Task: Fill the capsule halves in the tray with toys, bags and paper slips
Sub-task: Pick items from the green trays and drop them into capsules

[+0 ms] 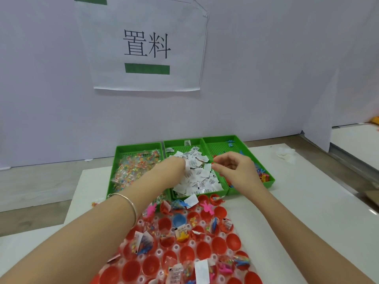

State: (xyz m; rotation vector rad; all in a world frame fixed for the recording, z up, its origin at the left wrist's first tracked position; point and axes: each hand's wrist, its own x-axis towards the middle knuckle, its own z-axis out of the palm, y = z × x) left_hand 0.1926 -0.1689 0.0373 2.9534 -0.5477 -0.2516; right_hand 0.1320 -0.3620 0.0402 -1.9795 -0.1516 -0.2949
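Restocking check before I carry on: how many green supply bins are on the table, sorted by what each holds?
Bin of bags: 1
Bin of paper slips: 1
Bin of toys: 1
Total: 3

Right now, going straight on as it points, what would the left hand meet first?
The paper slips in the middle green bin; the left hand seems to touch them, though depth is unclear.

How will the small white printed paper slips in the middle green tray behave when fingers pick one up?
Probably very light and floppy: the small white printed paper slips look thin, and some lie bent. They lie heaped and overlapping in the middle green plastic tray, so several may lift together.
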